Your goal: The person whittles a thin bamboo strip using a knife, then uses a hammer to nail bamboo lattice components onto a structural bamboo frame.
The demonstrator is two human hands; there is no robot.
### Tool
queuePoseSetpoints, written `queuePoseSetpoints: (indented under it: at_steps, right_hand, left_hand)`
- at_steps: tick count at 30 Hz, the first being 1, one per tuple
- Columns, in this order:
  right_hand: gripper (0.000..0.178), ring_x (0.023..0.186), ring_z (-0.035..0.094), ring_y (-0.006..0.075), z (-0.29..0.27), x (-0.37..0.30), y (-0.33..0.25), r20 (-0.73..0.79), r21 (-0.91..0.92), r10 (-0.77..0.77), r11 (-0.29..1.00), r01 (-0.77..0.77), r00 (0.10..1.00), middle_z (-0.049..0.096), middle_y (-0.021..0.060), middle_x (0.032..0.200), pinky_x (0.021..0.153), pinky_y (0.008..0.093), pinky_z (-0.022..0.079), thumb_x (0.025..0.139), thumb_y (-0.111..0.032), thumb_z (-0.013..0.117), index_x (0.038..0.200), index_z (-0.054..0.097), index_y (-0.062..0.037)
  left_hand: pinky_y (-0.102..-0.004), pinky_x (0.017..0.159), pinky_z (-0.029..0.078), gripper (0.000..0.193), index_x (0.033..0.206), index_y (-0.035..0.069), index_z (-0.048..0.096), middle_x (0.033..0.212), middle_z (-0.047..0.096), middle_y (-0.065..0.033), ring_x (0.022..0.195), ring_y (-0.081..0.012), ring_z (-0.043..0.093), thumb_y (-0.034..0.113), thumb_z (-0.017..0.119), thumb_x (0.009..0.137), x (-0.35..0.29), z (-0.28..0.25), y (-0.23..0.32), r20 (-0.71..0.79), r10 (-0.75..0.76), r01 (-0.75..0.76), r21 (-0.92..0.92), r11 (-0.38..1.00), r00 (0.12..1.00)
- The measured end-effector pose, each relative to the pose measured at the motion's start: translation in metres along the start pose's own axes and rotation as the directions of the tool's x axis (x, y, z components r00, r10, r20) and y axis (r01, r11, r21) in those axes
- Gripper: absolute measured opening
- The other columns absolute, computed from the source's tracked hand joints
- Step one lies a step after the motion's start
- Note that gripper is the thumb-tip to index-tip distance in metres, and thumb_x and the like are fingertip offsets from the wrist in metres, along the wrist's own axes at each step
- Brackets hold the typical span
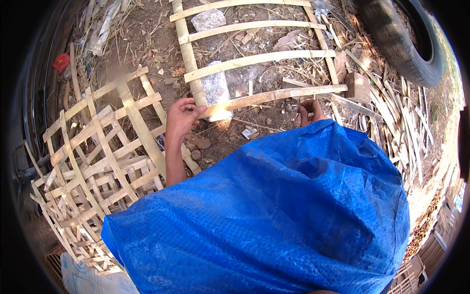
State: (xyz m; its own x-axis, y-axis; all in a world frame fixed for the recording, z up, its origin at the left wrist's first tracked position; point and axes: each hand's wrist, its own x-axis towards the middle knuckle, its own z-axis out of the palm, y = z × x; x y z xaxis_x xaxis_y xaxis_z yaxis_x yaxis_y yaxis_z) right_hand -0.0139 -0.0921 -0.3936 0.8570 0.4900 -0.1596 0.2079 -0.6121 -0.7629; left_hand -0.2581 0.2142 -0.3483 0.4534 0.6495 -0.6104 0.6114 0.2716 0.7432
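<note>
A ladder-like frame of split bamboo [190, 55] lies on the ground ahead of me, several slats crossing its two side strips. My left hand [182, 117] is at its near left corner, thumb and fingertips pinching the end of the nearest bamboo slat [259, 100]. Just below that slat, toward its right part, is my right hand [313, 110], fingers curled; whether they hold anything is hidden. A blue woven plastic sheet [274, 196] covers my lap and hides my right forearm.
At left lie stacked bamboo lattice panels [107, 152]. A pale stone block [215, 88] sits under the frame's left strip and a wooden block [358, 87] by its right corner. Loose bamboo strips [399, 115] and a tyre [399, 41] lie to the right.
</note>
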Motion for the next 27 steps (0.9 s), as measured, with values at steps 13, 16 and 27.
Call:
queuePoseSetpoints:
  at_steps: [13, 16, 27]
  right_hand:
    - [0.021, 0.082, 0.062, 0.0184, -0.036, 0.039, 0.004, 0.292, 0.873, 0.618, 0.139, -0.467, 0.73, 0.067, 0.0075, 0.101, 0.074, 0.0302, 0.055, 0.104, -0.026, 0.059, 0.112, 0.062, -0.0066]
    - [0.024, 0.078, 0.065, 0.0223, -0.066, 0.059, 0.025, -0.237, 0.457, 0.397, 0.851, -0.258, 0.887, 0.07, 0.0099, 0.095, 0.076, 0.0375, 0.055, 0.104, -0.026, 0.058, 0.109, 0.066, -0.0035]
    - [0.029, 0.109, 0.064, 0.0412, -0.09, 0.137, 0.023, 0.026, -0.636, -0.002, 0.771, 0.018, 1.0, 0.071, 0.0269, 0.107, 0.1, 0.0487, 0.044, 0.097, -0.025, 0.059, 0.108, 0.07, -0.0002]
  left_hand:
    - [-0.0246, 0.048, 0.052, 0.047, 0.114, -0.011, 0.061, 0.089, 0.071, -0.0145, 0.065, -0.0158, 0.069, 0.017, 0.084, 0.084, 0.001, -0.002, 0.005, 0.03, -0.043, 0.041, 0.082, 0.996, 0.999]
    - [-0.0241, 0.046, 0.051, 0.047, 0.114, -0.012, 0.061, 0.088, 0.072, -0.0164, 0.063, -0.0166, 0.071, 0.018, 0.083, 0.086, 0.001, 0.001, 0.006, 0.032, -0.033, 0.031, 0.058, 0.998, 0.999]
    - [-0.0233, 0.043, 0.045, 0.046, 0.096, -0.003, 0.072, 0.079, 0.073, -0.0087, 0.058, -0.0145, 0.07, 0.038, 0.085, 0.083, -0.006, -0.004, 0.007, 0.001, -0.071, 0.069, 0.214, 0.974, 0.997]
